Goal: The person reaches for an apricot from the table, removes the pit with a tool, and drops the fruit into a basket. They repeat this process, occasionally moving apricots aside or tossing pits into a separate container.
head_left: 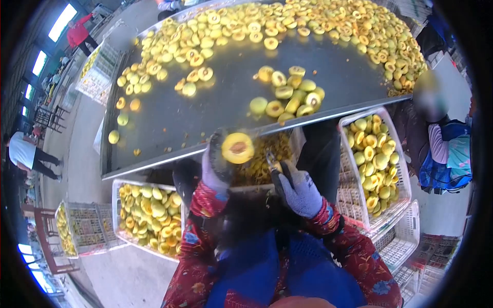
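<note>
My left hand [218, 161], in a dark and lilac glove, grips a halved yellow peach [238, 148], its cut face with the brown pit hollow turned toward me. The fingers behind the fruit are partly hidden. To its right, my right hand [302, 194] wears a lilac and black glove and is closed around a small metal tool [272, 160]. The tool's tip points up and away from me; its exact kind is hard to make out. Below and between both hands sits a container of yellow-brown scraps [257, 164]. A loose cluster of peach halves [290, 95] lies on the metal table [221, 110] ahead.
A large heap of halved fruit [318, 20] covers the table's far side. White crates of peach halves stand at my left [117, 205] and right [354, 208]. More crates [95, 226] are farther left. Another person [447, 149] sits at the right; others stand at the left.
</note>
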{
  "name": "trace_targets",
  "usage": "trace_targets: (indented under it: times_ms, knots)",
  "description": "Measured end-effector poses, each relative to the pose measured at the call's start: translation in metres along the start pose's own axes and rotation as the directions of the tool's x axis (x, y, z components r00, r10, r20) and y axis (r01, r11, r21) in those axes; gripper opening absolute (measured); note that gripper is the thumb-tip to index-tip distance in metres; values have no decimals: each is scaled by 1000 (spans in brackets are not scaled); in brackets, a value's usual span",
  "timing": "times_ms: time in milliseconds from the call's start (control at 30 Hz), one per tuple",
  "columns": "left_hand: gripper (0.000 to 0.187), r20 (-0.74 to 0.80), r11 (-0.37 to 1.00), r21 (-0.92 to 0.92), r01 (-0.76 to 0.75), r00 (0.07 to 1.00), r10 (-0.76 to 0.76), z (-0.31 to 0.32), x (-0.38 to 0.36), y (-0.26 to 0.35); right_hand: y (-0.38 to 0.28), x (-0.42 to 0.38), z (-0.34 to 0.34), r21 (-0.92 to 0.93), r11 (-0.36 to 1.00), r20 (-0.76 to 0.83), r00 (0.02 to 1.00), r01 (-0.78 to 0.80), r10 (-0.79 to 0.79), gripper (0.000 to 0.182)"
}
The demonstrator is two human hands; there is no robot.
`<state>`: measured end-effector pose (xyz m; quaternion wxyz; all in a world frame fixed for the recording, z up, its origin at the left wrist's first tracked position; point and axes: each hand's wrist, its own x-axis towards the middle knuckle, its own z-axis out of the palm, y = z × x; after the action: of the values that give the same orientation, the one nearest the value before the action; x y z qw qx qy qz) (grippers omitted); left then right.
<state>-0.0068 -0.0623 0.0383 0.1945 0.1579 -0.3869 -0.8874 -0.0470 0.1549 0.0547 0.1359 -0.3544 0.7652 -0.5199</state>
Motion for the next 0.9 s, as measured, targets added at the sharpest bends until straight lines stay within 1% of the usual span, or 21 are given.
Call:
trace_targets:
  times_ms: [67, 100, 167, 200, 233, 267, 300, 333, 367, 400, 433, 500, 600, 633, 700, 733, 767, 800, 833, 867, 900]
  knots:
    - [40, -49, 996, 88, -19, 999, 23, 8, -22, -6, -11, -4, 5, -109, 990, -24, 995, 91, -94, 30]
    - [38, 16, 961, 264, -82, 997, 80, 7, -31, -9, -14, -5, 7, -168, 976, -36, 989, 138, -146, 30]
    - [36, -3, 966, 256, -44, 999, 47, 3, -41, -18, -14, -7, 16, -252, 955, -19, 986, 157, -167, 32]
    - [34, -7, 988, 149, 27, 1000, -26, 4, -45, -18, -15, -8, 20, -295, 941, -11, 984, 166, -177, 32]
    - [33, -10, 994, 41, 99, 995, -98, 8, -50, -17, -17, -9, 22, -306, 942, 4, 989, 139, -145, 33]
    - [33, 10, 924, 379, -50, 999, 50, 4, -52, -21, -19, -10, 25, -318, 941, 17, 994, 112, -112, 33]
    - [33, 81, 723, 665, -188, 980, 181, -1, -54, -26, -21, -10, 26, -330, 940, 31, 996, 85, -79, 33]
    - [34, 246, 390, 852, -349, 925, 290, -3, -56, -28, -23, -10, 26, -329, 942, 32, 998, 69, -62, 33]
    - [35, 401, -14, 903, -430, 830, 387, -3, -58, -28, -24, -11, 27, -327, 944, 34, 998, 54, -46, 33]
    - [35, 195, 370, 862, -346, 900, 389, 2, -60, -28, -25, -11, 28, -324, 945, 35, 999, 40, -30, 32]
    - [36, -2, 698, 681, -223, 952, 307, 7, -61, -32, -25, -12, 30, -344, 939, 41, 999, 26, -13, 32]
    - [35, -166, 902, 423, -89, 971, 173, 15, -63, -33, -23, -13, 33, -385, 923, 52, 998, 1, 20, 33]
    - [33, -184, 856, 510, -82, 962, 202, 17, -62, -37, -10, -17, 42, -279, 953, -2, 993, 115, -121, 32]
    - [33, -187, 848, 524, -73, 962, 199, 14, -58, -41, -6, -16, 41, -332, 914, 29, 971, 234, -238, 31]
    - [33, -187, 820, 568, -66, 960, 207, 13, -58, -46, 4, -14, 38, -423, 784, 108, 884, 455, -455, 28]
    - [33, -185, 801, 595, -69, 958, 220, 15, -58, -48, 10, -15, 41, -101, 972, 97, 975, 211, -201, 26]
    - [33, -185, 780, 622, -68, 955, 230, 16, -59, -51, 13, -17, 46, 223, 970, 175, 983, -99, 61, 24]
    - [34, -147, 761, 640, -106, 955, 258, 15, -58, -53, 15, -17, 44, 454, 819, 314, 923, -351, 222, 23]
    - [34, -109, 739, 657, -146, 953, 284, 11, -54, -57, 13, -16, 41, 600, 557, 437, 819, -574, 372, 23]
    - [35, -73, 717, 673, -181, 949, 308, 10, -53, -59, -6, -6, 24, 655, 287, 565, 706, -699, 428, 24]
    - [35, -43, 758, 625, -185, 962, 270, 11, -52, -58, -15, 0, 14, 645, -5, 692, 581, -764, 428, 26]
